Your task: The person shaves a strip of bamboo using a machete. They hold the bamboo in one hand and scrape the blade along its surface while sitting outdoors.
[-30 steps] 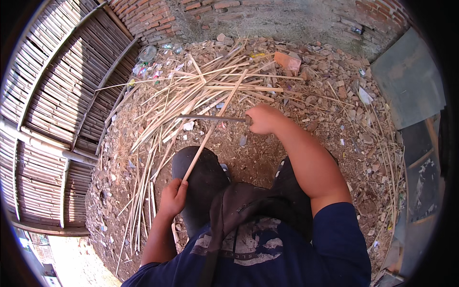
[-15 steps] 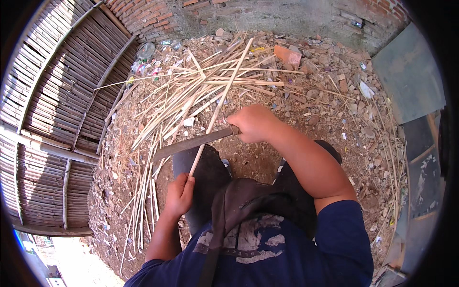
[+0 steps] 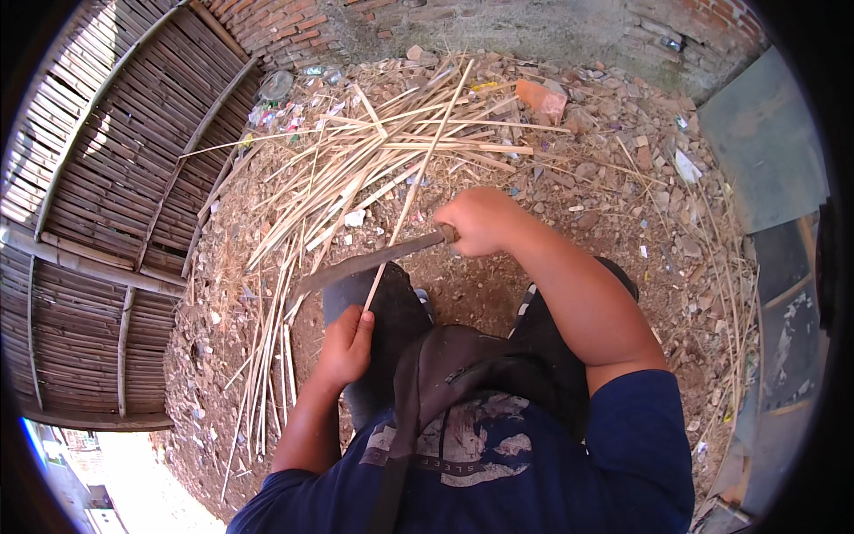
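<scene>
My left hand is closed around the near end of a long, thin bamboo strip, which slants up and away over the pile. In my right hand I grip the handle of a machete, its dark blade pointing left. The blade lies across the strip, touching it or very close, a little beyond my left hand and above my left knee. Just past my hands, a heap of pale split bamboo strips is spread over the ground.
A slatted bamboo panel stands at the left, and a brick wall closes the far side. Rubble, an orange brick chunk and litter cover the dirt. Grey sheets lean at the right; more strips lie beside my left leg.
My right hand has shifted slightly right and away with the machete. My left hand has moved a little right and up, and the held strip appears thinner or turned on edge.
</scene>
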`<state>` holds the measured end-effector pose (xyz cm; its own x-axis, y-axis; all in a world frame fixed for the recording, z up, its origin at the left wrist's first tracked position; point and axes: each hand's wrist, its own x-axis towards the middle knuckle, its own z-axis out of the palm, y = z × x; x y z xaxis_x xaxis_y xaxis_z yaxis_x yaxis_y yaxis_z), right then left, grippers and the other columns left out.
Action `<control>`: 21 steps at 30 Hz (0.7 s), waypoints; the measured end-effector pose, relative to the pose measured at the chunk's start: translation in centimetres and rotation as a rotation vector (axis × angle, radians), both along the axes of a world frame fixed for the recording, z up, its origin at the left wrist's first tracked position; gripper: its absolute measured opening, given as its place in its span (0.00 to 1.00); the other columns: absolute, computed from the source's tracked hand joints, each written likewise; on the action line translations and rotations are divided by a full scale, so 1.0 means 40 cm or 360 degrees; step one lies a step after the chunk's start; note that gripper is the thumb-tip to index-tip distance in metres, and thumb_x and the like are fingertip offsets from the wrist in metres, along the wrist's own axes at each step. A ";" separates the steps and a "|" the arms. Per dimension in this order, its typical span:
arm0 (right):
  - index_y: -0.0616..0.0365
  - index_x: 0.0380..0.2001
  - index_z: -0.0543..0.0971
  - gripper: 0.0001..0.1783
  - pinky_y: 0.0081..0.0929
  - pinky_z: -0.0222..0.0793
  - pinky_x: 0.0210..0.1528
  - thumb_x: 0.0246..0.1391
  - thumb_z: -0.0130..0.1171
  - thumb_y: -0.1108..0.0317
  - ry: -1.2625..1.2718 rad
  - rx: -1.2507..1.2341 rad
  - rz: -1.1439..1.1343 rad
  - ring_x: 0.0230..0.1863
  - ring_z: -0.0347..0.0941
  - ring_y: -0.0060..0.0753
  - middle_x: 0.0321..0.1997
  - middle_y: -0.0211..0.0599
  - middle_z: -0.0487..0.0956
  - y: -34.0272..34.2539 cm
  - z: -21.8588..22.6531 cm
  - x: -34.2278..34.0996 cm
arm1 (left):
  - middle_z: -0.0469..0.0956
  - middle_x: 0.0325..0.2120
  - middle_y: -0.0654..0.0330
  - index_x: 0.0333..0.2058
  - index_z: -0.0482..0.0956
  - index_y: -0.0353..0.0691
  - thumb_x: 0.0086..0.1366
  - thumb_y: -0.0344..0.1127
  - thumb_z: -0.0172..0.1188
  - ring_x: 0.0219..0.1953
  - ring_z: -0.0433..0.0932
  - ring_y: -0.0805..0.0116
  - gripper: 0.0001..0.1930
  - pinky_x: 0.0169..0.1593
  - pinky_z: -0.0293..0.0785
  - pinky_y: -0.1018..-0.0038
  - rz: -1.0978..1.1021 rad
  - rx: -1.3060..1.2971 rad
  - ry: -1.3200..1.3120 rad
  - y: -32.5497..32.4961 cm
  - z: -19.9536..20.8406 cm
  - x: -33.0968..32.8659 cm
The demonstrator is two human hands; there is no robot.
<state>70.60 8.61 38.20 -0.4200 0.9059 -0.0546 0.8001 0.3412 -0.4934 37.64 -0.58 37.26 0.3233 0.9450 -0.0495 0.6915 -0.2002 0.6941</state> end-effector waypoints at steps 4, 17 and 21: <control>0.62 0.39 0.81 0.21 0.39 0.70 0.36 0.45 0.71 0.58 0.0619 -0.0298 -0.0776 0.29 0.76 0.36 0.28 0.39 0.81 0.079 -0.091 0.146 | 0.75 0.22 0.39 0.33 0.71 0.35 0.76 0.42 0.49 0.29 0.75 0.33 0.16 0.32 0.69 0.50 -0.0007 0.0086 0.0188 -0.020 0.016 0.028; 0.61 0.41 0.82 0.21 0.41 0.75 0.44 0.45 0.69 0.60 0.0358 -0.0362 -0.0445 0.40 0.81 0.44 0.37 0.46 0.84 0.035 -0.050 0.124 | 0.75 0.23 0.39 0.31 0.70 0.35 0.75 0.42 0.50 0.30 0.76 0.34 0.17 0.33 0.69 0.51 -0.0043 -0.0017 0.0119 -0.002 0.023 0.030; 0.62 0.44 0.82 0.23 0.39 0.75 0.45 0.45 0.70 0.60 0.0524 -0.0332 -0.0956 0.43 0.81 0.45 0.43 0.49 0.84 0.075 -0.051 0.205 | 0.75 0.22 0.41 0.32 0.71 0.35 0.76 0.42 0.50 0.29 0.77 0.36 0.17 0.33 0.69 0.53 -0.0007 -0.0020 0.0106 -0.003 0.016 0.009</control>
<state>78.81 11.60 36.15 0.1237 0.9702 -0.2084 0.6181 -0.2396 -0.7487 38.01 -0.71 37.89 0.3232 0.9427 -0.0828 0.7354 -0.1951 0.6489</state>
